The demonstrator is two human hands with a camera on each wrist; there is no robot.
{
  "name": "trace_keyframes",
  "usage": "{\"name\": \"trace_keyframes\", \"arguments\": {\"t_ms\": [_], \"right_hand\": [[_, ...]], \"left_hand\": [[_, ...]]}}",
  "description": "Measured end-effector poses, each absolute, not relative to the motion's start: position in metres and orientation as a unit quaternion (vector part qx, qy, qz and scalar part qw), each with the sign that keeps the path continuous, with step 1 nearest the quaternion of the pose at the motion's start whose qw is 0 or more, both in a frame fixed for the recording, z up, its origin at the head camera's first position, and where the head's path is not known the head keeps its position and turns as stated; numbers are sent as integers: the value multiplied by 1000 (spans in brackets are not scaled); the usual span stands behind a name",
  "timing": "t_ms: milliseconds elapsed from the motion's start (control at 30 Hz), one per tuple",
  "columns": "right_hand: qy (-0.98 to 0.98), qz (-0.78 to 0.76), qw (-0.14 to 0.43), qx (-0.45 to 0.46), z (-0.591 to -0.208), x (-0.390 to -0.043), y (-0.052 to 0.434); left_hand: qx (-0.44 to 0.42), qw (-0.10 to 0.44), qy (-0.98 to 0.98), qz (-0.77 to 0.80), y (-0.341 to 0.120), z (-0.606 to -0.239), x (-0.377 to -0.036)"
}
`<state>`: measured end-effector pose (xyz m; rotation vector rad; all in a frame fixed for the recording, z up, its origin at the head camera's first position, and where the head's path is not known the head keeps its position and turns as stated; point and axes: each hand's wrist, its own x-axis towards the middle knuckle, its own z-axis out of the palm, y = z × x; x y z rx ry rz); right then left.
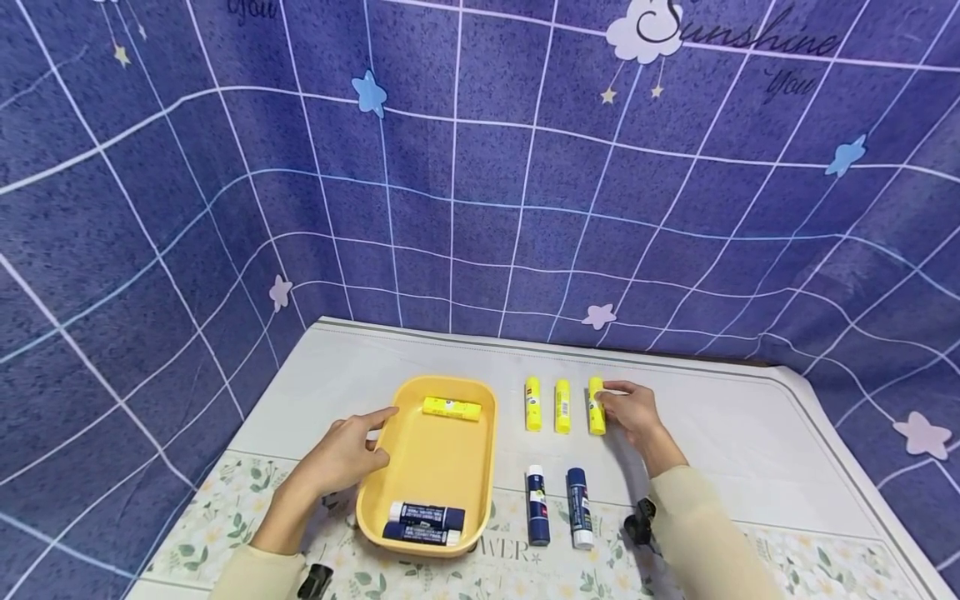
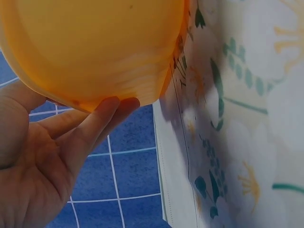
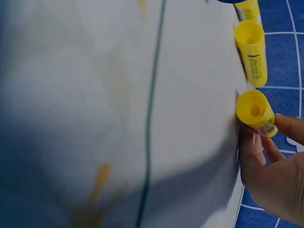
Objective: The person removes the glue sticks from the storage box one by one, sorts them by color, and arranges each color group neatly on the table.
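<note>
- The rightmost yellow glue stick (image 1: 596, 413) lies on the far part of the table, right of the tray, pointing from near to far.
- The right hand (image 1: 632, 410) pinches that stick from its right side, thumb and fingertips against it.
- Just left of it lies the middle yellow glue stick (image 1: 562, 407), and further left the leftmost yellow glue stick (image 1: 533, 404); the three form a row, roughly parallel and apart.
- Nearer than this row lie two dark blue glue sticks: the left blue stick (image 1: 537, 507) has its white end far, the right blue stick (image 1: 579, 507) its white end near.
- To their left stands the yellow tray (image 1: 431, 458), its left wall gripped by the left hand (image 1: 347, 452), whose fingers reach against the outside.
- Inside the tray, another yellow stick (image 1: 452, 408) lies crosswise at the far end.
- At its near end, two more blue sticks (image 1: 427, 516) lie side by side, their white ends opposite ways.
- The table (image 1: 341, 367) has a pale far part and a floral near part.
- Behind it hangs a blue-purple cloth (image 1: 487, 217) with grid lines and stars.
</note>
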<state>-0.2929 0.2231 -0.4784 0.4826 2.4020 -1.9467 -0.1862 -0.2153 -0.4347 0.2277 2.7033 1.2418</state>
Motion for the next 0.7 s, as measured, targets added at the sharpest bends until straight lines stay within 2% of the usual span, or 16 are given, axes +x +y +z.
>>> {"name": "trace_keyframes", "arguments": {"t_ms": [700], "right_hand": [[834,-513,-24,202,-477,-286,216]], "left_hand": [[68,79,902,418,-213,-434,-187]]}}
